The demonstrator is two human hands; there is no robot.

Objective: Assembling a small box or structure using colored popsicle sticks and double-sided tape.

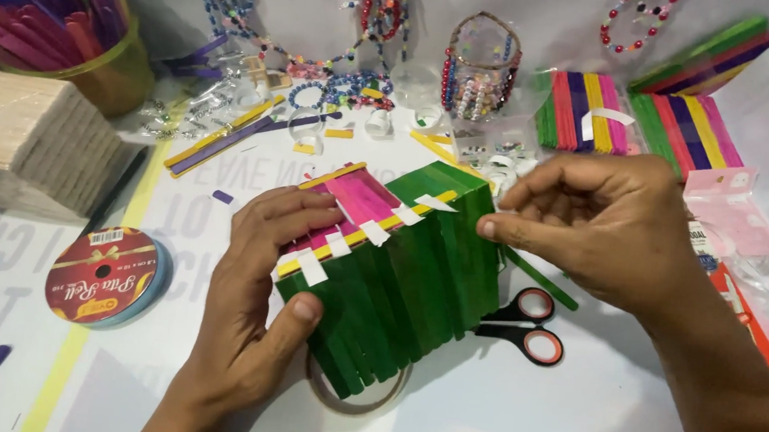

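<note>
A small box built of coloured craft sticks (pixel 417 264) lies at the middle of the table. Its near wall is green, its inside floor pink, with a yellow stick along the top edge and white tape strips across the joint. My left hand (pixel 259 298) grips the left end, fingers on the pink sticks and thumb on the green wall. My right hand (pixel 594 223) hovers at the right end, thumb and forefinger pinched together next to the green sticks; whether it holds a piece of tape I cannot tell.
Scissors (pixel 522 323) with red-and-black handles lie right of the box. A ribbon spool (pixel 101 276) sits at left, a stack of plain wooden sticks (pixel 25 137) and a cup of coloured sticks (pixel 71 18) at far left. Bead bracelets (pixel 478 68) and coloured stick panels (pixel 634 121) lie behind. A tape roll (pixel 356 397) peeks out under the box.
</note>
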